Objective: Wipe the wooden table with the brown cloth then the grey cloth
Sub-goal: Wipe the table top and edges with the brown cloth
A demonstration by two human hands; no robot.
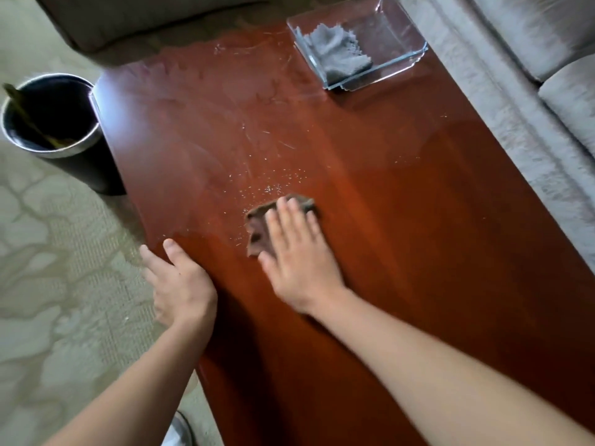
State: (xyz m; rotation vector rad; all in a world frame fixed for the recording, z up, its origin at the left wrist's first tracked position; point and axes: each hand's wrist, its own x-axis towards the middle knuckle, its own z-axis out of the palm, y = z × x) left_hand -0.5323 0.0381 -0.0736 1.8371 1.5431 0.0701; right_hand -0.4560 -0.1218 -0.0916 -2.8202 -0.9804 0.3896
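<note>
Items I log from the head view:

1. Wooden table (pixel 402 220): reddish, glossy top, running from near me to the far end.
2. Brown cloth (pixel 257 225): crumpled, flat on the table near its middle, mostly covered by item 3.
3. Right hand (pixel 297 252): palm down on the brown cloth, fingers straight, pressing rather than clutching.
4. Left hand (pixel 180 284): resting at the table's left edge, thumb on the top, fingers relaxed, holding nothing.
5. Pale specks (pixel 273 187): scattered on the wood just beyond the brown cloth.
6. Grey cloth (pixel 338 53): bunched inside the glass dish (pixel 394 37) at the far right corner.
7. Dark bin (pixel 77 149): on the patterned carpet (pixel 48 252), beside the table's far left edge.
8. Grey sofa (pixel 515 123): along the right side.
</note>
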